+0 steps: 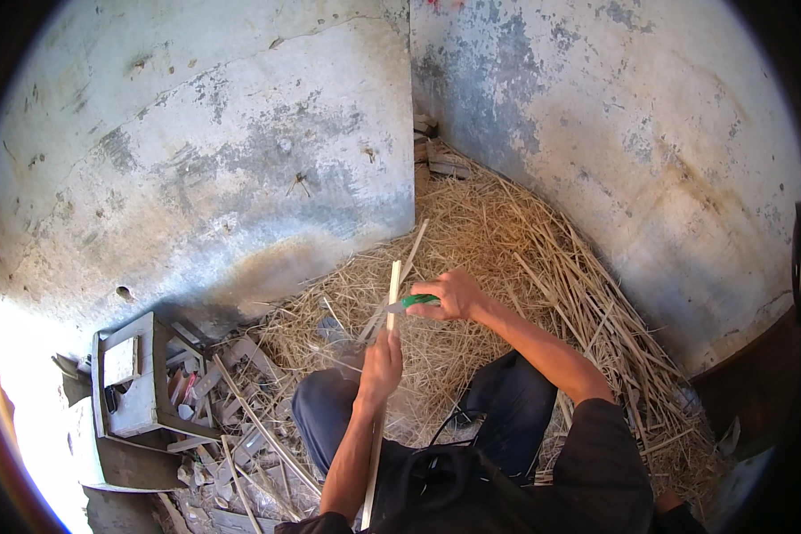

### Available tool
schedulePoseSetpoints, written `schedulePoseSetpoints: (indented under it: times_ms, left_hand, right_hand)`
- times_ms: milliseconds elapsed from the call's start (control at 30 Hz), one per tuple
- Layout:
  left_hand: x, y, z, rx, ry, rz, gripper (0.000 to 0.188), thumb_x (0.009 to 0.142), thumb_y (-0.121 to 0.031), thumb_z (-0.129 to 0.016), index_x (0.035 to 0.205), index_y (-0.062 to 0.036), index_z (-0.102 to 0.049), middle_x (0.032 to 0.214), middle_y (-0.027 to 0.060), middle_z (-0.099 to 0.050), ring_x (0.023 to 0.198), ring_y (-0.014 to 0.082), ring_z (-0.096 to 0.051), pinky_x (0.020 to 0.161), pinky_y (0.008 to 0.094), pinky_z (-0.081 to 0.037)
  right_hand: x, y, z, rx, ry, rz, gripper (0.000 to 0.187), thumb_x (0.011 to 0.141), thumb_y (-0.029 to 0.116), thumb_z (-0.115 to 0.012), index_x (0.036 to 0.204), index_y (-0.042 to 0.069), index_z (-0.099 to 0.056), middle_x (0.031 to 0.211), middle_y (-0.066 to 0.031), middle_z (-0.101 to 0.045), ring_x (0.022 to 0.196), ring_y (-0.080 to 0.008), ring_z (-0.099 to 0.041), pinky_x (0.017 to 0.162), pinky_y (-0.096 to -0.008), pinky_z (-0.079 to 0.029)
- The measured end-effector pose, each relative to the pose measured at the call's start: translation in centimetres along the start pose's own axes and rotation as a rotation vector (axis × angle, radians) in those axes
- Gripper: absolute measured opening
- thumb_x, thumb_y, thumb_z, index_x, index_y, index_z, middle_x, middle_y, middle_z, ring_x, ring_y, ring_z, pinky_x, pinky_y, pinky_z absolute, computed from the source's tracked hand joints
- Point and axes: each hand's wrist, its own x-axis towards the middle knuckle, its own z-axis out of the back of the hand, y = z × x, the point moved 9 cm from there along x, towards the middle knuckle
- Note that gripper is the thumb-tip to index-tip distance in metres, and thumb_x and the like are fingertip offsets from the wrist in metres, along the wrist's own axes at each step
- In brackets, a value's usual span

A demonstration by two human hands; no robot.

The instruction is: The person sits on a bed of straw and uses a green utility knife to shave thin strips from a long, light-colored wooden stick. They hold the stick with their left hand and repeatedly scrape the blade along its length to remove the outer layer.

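My left hand (381, 365) is closed around a long, pale wooden strip (394, 283), which runs from near my lap up past my fingers. In my right hand (454, 295) is a knife with a green handle (418, 301), gripped by the handle. Its short blade (394, 307) lies against the strip just above my left hand. Whether the edge has bitten into the wood I cannot tell. Another thin strip (416, 245) leans behind the held one, beyond the knife.
Straw-like shavings (472, 205) cover the floor ahead. A heap of long thin sticks (596, 311) lies along the right wall. At the left stands a worn wooden box-like frame (151, 392), beside scattered wood scraps (240, 365). Peeling walls (267, 160) meet ahead.
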Motion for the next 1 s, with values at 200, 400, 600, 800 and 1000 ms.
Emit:
schedulePoseSetpoints:
  times_ms: [200, 400, 600, 800, 1000]
  left_hand:
    - [-0.3, -0.2, 0.5, -0.02, 0.01, 0.015, 0.034, 0.115, -0.024, -0.045, 0.097, 0.0026, -0.054, 0.068, 0.026, -0.06, 0.063, 0.0476, -0.062, 0.057, 0.0527, -0.045]
    - [-0.4, -0.4, 0.3, -0.004, 0.065, 0.056, 0.039, 0.117, -0.028, -0.041, 0.096, 0.0021, -0.054, 0.065, 0.0197, -0.06, 0.059, 0.0401, -0.063, 0.058, 0.0497, -0.047]
    - [-0.6, -0.6, 0.5, -0.034, 0.088, 0.068, 0.045, 0.118, -0.034, -0.037, 0.096, 0.0011, -0.054, 0.063, 0.0156, -0.057, 0.057, 0.0334, -0.06, 0.059, 0.047, -0.047]
    - [-3.0, -0.1, -1.1, -0.17, 0.255, 0.142, 0.044, 0.117, -0.039, -0.038, 0.098, -0.0021, -0.053, 0.073, 0.0046, -0.054, 0.066, 0.0147, -0.054, 0.06, 0.0377, -0.047]
    - [-1.7, -0.5, -1.2, -0.364, 0.312, 0.347, 0.034, 0.115, -0.035, -0.048, 0.099, -0.0054, -0.053, 0.073, -0.0004, -0.051, 0.063, 0.01, -0.05, 0.056, 0.0316, -0.045]
  right_hand:
    - [0.2, 1.0, 1.1, -0.056, -0.137, 0.102, 0.049, 0.097, 0.069, -0.064, 0.097, 0.022, -0.08, 0.058, -0.0007, -0.067, 0.045, -0.0195, -0.062, 0.043, -0.0355, -0.044]
    - [0.5, -3.0, 2.5, -0.092, -0.107, -0.121, 0.049, 0.098, 0.066, -0.065, 0.101, 0.019, -0.08, 0.056, -0.0041, -0.067, 0.045, -0.0194, -0.062, 0.046, -0.0357, -0.047]
    - [0.9, -2.2, 3.0, -0.119, -0.192, -0.017, 0.053, 0.102, 0.066, -0.059, 0.106, 0.017, -0.08, 0.053, -0.0011, -0.062, 0.043, -0.0162, -0.057, 0.043, -0.0329, -0.044]
    - [-3.4, -15.7, 8.4, 0.029, -0.422, -0.682, 0.071, 0.102, 0.077, -0.047, 0.109, 0.013, -0.078, 0.059, 0.0047, -0.051, 0.046, -0.0079, -0.041, 0.042, -0.03, -0.033]
    - [-2.8, -11.7, 3.4, 0.073, -0.081, -0.494, 0.073, 0.101, 0.079, -0.048, 0.112, 0.013, -0.078, 0.058, 0.0053, -0.053, 0.047, -0.0097, -0.044, 0.046, -0.0313, -0.033]
